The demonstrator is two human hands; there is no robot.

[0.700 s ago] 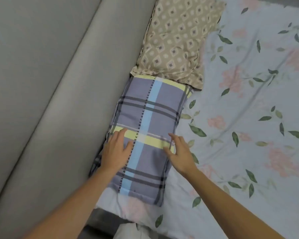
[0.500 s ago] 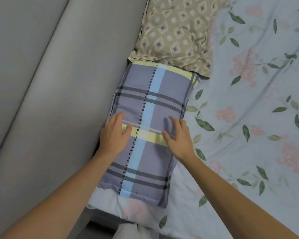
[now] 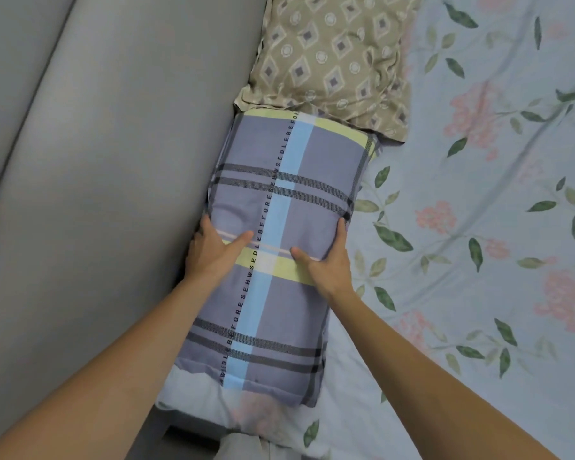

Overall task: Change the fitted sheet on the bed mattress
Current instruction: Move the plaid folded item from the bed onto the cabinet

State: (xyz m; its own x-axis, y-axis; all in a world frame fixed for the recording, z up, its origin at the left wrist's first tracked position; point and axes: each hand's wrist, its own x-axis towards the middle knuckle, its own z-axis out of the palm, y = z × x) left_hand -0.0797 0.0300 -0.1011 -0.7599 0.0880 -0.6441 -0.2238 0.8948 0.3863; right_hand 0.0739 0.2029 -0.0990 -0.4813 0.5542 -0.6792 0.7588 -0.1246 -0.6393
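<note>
The floral fitted sheet (image 3: 478,227) covers the mattress across the whole right side of the view, lying slack with long creases running through it; its near-left corner (image 3: 193,393) bulges loose and pale beside the grey padded headboard (image 3: 97,194). It looks like thin, soft cotton — light, limp, likely to drag and bunch rather than slide, so the best hold is probably that gathered corner hem, peeled up off the mattress once the top is bare.

Along the left edge of the bed, touching the headboard, lies a plaid pillow (image 3: 279,260) in purple, blue and yellow. Beyond it, at the far-left part of the bed, a beige diamond-print pillow (image 3: 332,64) overlaps its far end.

The left hand (image 3: 213,254) clasps the plaid pillow's left side, fingers tucked down between pillow and headboard, thumb across the top. The right hand (image 3: 329,263) grips the opposite side the same way — fingers curled over the right edge, thumb on top. The pillow dents under the thumbs, so it should lift easily, soft and light.
</note>
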